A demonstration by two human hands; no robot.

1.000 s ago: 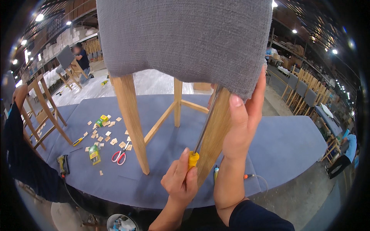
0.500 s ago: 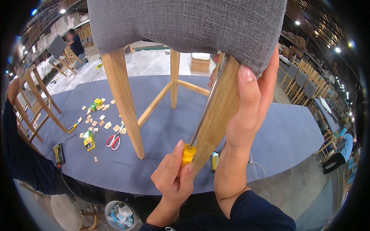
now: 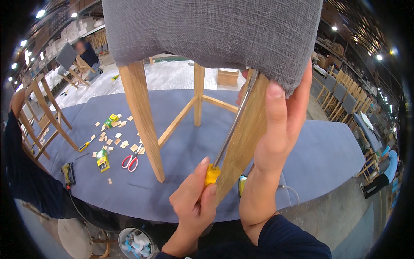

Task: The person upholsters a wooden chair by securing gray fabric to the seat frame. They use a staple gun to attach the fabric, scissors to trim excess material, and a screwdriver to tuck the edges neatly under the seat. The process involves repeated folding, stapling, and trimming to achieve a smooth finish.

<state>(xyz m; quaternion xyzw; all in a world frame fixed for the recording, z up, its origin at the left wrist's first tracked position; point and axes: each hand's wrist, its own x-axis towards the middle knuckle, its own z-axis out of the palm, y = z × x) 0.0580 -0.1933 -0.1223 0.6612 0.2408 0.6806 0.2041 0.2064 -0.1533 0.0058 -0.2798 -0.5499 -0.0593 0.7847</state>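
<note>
A chair with a grey fabric seat (image 3: 207, 32) stands in front of me on wooden legs. My left hand (image 3: 194, 196) is closed around the yellow handle of a screwdriver (image 3: 233, 126). Its long metal shaft slants up along the near right chair leg (image 3: 243, 134), and the tip reaches the lower edge of the fabric, where its very end is hidden. My right hand (image 3: 278, 123) wraps that leg's top from the right, thumb in front by the fabric corner. Some of its fingertips show on the leg's far side.
Scissors (image 3: 130, 162), a small green-yellow box (image 3: 102, 160), wood chips (image 3: 124, 143), another screwdriver (image 3: 84, 146) and an air stapler (image 3: 68, 175) lie left on the blue-grey padded table (image 3: 319, 151). Another person's arm (image 3: 30, 168) holds a wooden chair frame (image 3: 45, 116). A bucket (image 3: 136, 242) stands below.
The whole scene sits slightly lower in the picture. Both hands keep their holds, and the screwdriver stays along the leg with its tip at the fabric edge.
</note>
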